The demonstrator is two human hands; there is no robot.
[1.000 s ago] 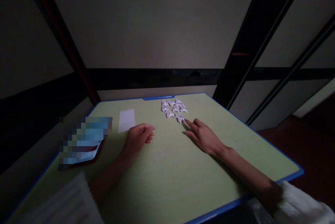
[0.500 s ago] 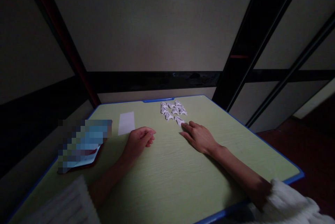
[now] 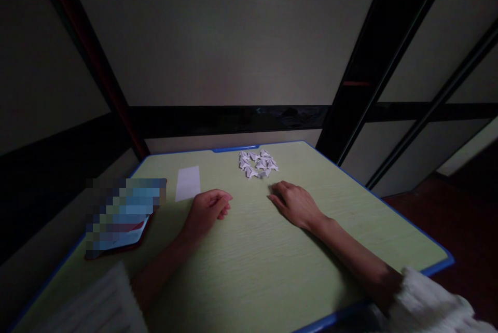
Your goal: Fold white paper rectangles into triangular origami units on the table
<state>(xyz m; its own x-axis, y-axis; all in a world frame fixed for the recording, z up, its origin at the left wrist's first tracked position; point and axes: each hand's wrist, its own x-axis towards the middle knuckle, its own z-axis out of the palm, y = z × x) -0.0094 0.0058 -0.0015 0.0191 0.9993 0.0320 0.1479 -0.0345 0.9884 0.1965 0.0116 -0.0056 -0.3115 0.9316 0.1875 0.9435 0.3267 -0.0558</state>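
Several small white origami figures (image 3: 261, 164), pointed and shaped rather like frogs, lie in a loose cluster toward the far side of the table. One origami figure (image 3: 264, 174) at the near edge of the group is blurred and looks tilted. My right hand (image 3: 295, 203) rests palm down just short of it, fingers bent, thumb apart, holding nothing and not touching the paper. Loosely curled on its side, my left hand (image 3: 210, 206) rests on the tabletop with thumb against the fingers and nothing visible in it. A blank white sheet of paper (image 3: 188, 182) lies just beyond my left hand.
The pale green table (image 3: 249, 271) has a blue rim. At its left side lies a tablet-like object (image 3: 128, 216) in a dark red case, its face pixelated. A panelled wall or cabinet (image 3: 233, 37) stands behind the table.
The origami figure at my right fingertip has jumped away toward the cluster and blurs. My right fingers have drawn back slightly from where it lay. My left hand stays nearly still.
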